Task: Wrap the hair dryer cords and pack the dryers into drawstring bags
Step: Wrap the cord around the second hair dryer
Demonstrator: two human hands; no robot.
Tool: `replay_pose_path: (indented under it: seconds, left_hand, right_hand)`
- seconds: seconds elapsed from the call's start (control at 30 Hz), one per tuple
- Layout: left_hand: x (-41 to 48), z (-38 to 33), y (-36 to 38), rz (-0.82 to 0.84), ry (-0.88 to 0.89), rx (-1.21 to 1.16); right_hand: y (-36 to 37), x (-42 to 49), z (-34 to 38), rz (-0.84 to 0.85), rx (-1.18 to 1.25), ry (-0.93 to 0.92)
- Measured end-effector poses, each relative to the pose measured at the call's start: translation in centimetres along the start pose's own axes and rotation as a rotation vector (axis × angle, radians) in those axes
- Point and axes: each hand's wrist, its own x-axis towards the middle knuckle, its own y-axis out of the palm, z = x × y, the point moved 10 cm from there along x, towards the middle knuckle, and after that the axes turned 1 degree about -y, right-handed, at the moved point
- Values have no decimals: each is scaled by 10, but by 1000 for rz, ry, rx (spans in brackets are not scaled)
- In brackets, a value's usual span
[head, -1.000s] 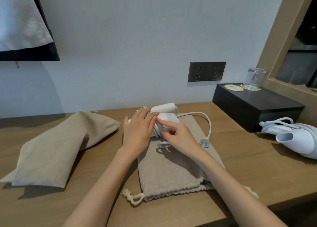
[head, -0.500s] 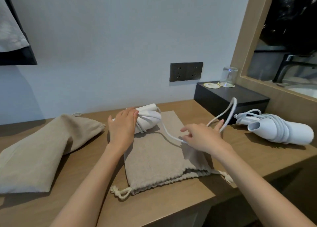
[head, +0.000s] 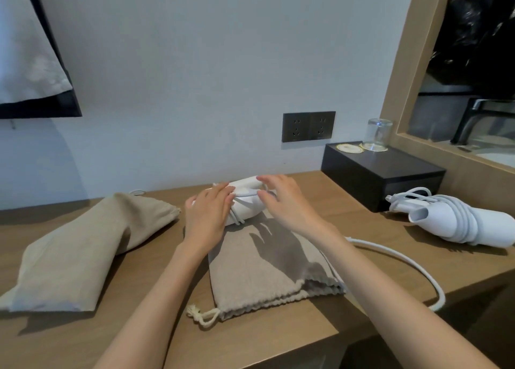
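Observation:
A white hair dryer (head: 246,204) lies on the far end of a flat beige drawstring bag (head: 259,276) on the wooden desk (head: 362,223). My left hand (head: 207,215) presses on the dryer's left side with straight fingers. My right hand (head: 287,204) is over its right side, thumb and forefinger at a strand of its white cord (head: 412,265), the other fingers spread. The loose cord runs out from under my right forearm and loops over the desk's front edge. A second white dryer (head: 473,226), its cord wound round it, lies at the far right.
A bulging beige bag (head: 92,246) lies at the left. A black box (head: 381,173) with an upturned glass (head: 378,134) stands at the back right, below a wall socket (head: 308,126). A wooden mirror frame (head: 401,89) rises on the right.
My right hand has come back from the right to the dryer, bringing the cord in. The slack now lies on the desk and hangs over its edge. My left hand stays on the dryer.

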Motion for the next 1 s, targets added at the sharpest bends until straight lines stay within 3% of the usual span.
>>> replay_pose_path:
  seconds: [0.17, 0.27, 0.4, 0.6, 0.77, 1.0]
  left_hand:
    - [-3, -3, 2, 67, 19, 48]
    - [3, 9, 13, 161, -33, 14]
    - [8, 21, 22, 250, -63, -175]
    - [4, 36, 19, 222, -137, -404]
    - [-6, 35, 29, 380, 18, -193]
    - [0, 37, 19, 253, 46, -2]
  right_hand:
    - [25, 27, 11, 35, -293, 0]
    - [39, 21, 8, 100, -160, -57]
    - [43, 12, 4, 60, 121, -120]
    - [51, 1, -14, 55, 316, -90]
    - [59, -4, -23, 36, 374, -58]
    - [56, -4, -29, 2, 439, -19]
